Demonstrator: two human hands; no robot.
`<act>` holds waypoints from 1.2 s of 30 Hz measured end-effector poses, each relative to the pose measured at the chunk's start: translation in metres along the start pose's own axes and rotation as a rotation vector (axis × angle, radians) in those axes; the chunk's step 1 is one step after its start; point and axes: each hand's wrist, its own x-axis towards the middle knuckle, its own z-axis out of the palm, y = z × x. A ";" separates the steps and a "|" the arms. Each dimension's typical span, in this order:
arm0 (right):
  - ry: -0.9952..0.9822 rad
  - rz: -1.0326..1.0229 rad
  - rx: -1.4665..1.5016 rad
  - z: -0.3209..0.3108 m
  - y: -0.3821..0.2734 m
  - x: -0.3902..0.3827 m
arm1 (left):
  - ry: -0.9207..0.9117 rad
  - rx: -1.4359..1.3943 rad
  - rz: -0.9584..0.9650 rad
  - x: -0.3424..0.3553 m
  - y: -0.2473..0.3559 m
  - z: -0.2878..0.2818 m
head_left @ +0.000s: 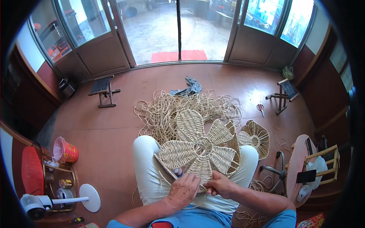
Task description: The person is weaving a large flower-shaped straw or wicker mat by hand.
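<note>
A woven straw basket (175, 154) with a flower-shaped face rests across my lap, its petals spread around a small ring in the middle. My left hand (185, 188) grips the near edge of the lowest petal, fingers curled over it. Right beside it, my right hand (220, 185) pinches a strand of straw cord at that petal's tip. Part of the strand is hidden by the fingers. Loose cord ends hang at the basket's left side. Behind the basket, a large tangled pile of straw cord (152, 114) covers the floor.
A second, partly woven flower piece (262, 138) and scissors (260, 110) lie to the right. Two folding stools (100, 85) (284, 93) stand farther off. A bucket (65, 149) and a white fan (36, 205) are at left; a round table (294, 167) stands at right.
</note>
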 end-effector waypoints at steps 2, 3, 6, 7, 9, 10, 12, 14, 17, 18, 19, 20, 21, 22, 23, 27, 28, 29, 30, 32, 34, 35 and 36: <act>-0.025 0.008 -0.011 -0.002 -0.001 0.000 | -0.030 -0.041 0.049 -0.001 -0.003 -0.001; -0.006 0.012 -0.008 -0.003 -0.002 -0.001 | -0.023 -0.042 0.042 -0.001 -0.005 0.000; 0.013 0.022 -0.024 -0.002 -0.007 -0.002 | -0.029 -0.016 0.068 0.001 -0.010 0.004; 0.019 0.026 -0.032 -0.001 -0.007 -0.002 | -0.006 -0.048 0.075 0.000 -0.010 0.006; 0.010 0.022 -0.051 -0.001 -0.005 -0.001 | 0.022 -0.081 0.075 0.000 -0.008 0.006; 0.010 0.010 -0.062 -0.003 -0.004 -0.001 | 0.027 -0.083 0.067 -0.001 -0.007 0.007; 0.010 0.029 -0.102 0.000 -0.003 -0.004 | 0.006 -0.091 0.076 -0.005 -0.005 0.008; 0.038 0.027 -0.114 0.003 -0.002 -0.008 | 0.009 -0.084 0.065 -0.008 -0.004 0.011; 0.079 0.062 -0.128 0.000 0.007 -0.007 | 0.012 -0.085 0.057 -0.011 -0.005 0.015; 0.113 0.056 -0.201 -0.003 0.006 -0.003 | 0.020 -0.084 0.059 -0.010 -0.006 0.017; 0.092 0.024 -0.267 -0.005 0.006 0.004 | 0.045 -0.073 0.050 -0.012 -0.011 0.023; 0.078 0.004 -0.318 -0.007 0.006 0.006 | 0.030 -0.058 0.053 -0.011 -0.017 0.027; 0.082 0.001 -0.322 -0.002 -0.003 0.004 | 0.037 -0.006 0.037 -0.012 -0.018 0.025; 0.077 -0.054 -0.370 0.006 -0.013 -0.002 | 0.050 0.032 0.022 -0.008 -0.015 0.016; 0.089 -0.023 -0.345 0.007 -0.017 -0.008 | 0.074 -0.006 0.053 -0.008 -0.015 0.008; 0.147 0.075 -0.165 0.007 -0.016 -0.005 | 0.060 -0.197 -0.010 0.000 -0.015 -0.009; 0.148 0.086 -0.142 0.005 -0.017 -0.005 | 0.088 -0.210 0.006 0.002 -0.015 -0.010; 0.107 0.077 -0.118 0.004 -0.017 -0.005 | 0.068 -0.215 -0.011 0.002 -0.015 -0.010; 0.117 0.080 -0.102 0.007 -0.015 -0.007 | 0.053 -0.222 -0.003 0.000 -0.015 -0.009; 0.139 0.134 -0.098 0.011 -0.015 -0.009 | 0.028 -0.212 -0.029 -0.002 -0.013 -0.009; 0.119 0.115 -0.070 0.008 -0.012 -0.010 | 0.035 -0.230 -0.020 -0.002 -0.013 -0.007; 0.122 0.109 -0.076 0.005 -0.011 -0.010 | 0.048 -0.228 -0.004 -0.001 -0.011 -0.007; 0.123 0.104 -0.084 0.003 -0.010 -0.010 | 0.060 -0.226 0.012 0.000 -0.009 -0.008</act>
